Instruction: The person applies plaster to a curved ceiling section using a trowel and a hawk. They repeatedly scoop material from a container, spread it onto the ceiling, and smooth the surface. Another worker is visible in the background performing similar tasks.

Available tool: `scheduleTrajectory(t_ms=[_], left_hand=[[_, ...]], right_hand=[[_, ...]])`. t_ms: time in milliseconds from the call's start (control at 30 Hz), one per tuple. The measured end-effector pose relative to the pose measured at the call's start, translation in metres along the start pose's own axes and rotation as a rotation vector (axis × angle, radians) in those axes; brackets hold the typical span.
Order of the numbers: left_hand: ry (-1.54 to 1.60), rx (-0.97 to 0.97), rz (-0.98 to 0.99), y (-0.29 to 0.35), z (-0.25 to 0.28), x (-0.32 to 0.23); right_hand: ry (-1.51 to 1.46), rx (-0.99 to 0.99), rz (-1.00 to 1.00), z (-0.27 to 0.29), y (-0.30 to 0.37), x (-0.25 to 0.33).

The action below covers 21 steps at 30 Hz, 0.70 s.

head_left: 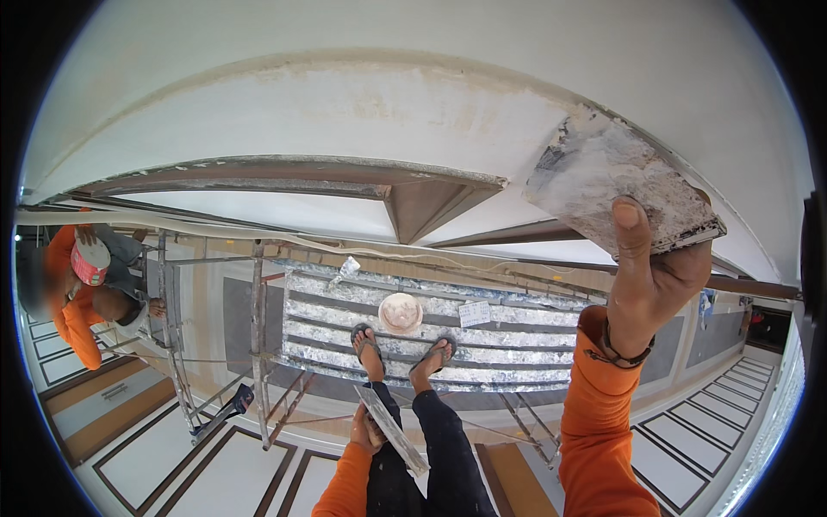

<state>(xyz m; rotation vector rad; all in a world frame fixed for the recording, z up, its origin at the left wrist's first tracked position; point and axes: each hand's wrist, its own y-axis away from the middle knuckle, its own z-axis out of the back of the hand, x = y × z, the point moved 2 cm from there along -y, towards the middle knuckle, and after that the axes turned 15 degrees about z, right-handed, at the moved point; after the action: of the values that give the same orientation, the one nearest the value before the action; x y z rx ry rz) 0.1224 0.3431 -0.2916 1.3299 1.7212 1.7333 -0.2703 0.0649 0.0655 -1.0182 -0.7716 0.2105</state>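
My right hand is raised at the right, its thumb on the face of a wide, plaster-smeared putty blade and its fingers behind it. The blade's far edge meets the white wall surface beside a beige band. Low in front of my legs, my left hand grips a flat plastering trowel, seen nearly edge-on. Whitish residue covers that trowel's plate. My feet, in dark sandals, stand on a plank platform spattered white. A round tub of pale material rests just beyond my feet.
On the platform lie a printed card and a small whitish tool. Scaffold poles rise at the left, near a person in orange sleeves. Brown-edged recesses cut into the white surface ahead. Panelled walls stand below.
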Motion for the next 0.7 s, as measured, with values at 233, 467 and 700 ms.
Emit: scheduleTrajectory(t_ms=[233, 467, 700], left_hand=[[-0.022, 0.067, 0.008, -0.002, 0.003, -0.002], [-0.026, 0.06, 0.016, 0.005, -0.005, -0.004], [-0.021, 0.076, 0.015, 0.006, -0.007, -0.004]], right_hand=[[0.134, 0.159, 0.0, 0.003, 0.008, 0.004], [0.051, 0.029, 0.014, 0.012, 0.008, -0.003], [-0.008, -0.004, 0.025, 0.0, 0.001, 0.003]])
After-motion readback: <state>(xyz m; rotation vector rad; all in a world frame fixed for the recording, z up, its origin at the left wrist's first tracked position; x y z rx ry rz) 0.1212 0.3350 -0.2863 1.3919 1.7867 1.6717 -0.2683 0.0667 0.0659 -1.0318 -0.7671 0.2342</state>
